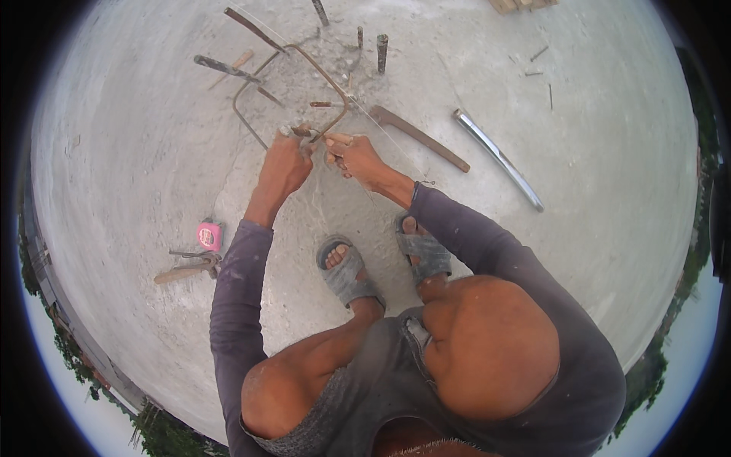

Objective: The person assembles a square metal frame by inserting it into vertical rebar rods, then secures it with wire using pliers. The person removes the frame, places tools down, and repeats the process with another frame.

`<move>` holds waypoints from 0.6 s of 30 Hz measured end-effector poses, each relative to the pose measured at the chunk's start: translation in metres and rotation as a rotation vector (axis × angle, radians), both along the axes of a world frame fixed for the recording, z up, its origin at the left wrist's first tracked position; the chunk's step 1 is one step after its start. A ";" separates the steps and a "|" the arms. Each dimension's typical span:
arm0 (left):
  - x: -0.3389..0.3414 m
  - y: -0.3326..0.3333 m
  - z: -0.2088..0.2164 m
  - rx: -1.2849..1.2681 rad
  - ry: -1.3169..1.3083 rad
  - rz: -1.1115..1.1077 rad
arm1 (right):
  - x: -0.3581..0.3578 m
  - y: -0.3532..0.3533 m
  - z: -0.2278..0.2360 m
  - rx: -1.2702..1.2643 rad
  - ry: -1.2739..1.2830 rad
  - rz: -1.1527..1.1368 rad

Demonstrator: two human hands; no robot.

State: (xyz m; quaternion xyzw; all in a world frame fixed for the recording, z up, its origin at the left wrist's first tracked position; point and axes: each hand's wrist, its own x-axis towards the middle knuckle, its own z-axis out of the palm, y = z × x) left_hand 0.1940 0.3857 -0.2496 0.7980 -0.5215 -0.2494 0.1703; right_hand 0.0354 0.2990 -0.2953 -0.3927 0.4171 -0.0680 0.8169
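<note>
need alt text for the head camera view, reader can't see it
Seen from above, a crouching person has the left hand and right hand at a bent metal rod near upright rebar stubs on a concrete floor. A hooked rusty bar and shiny metal tube lie right; a pink tape measure lies left.

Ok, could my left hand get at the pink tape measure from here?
Probably yes: the pink tape measure lies left of your left hand, nearer you, with nothing visible blocking the way. That hand is at the bent rod, though, so it would have to come away first.
</note>
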 end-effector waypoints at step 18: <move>-0.002 0.000 0.004 -0.037 -0.151 -0.032 | 0.011 -0.011 -0.018 -0.807 0.027 0.243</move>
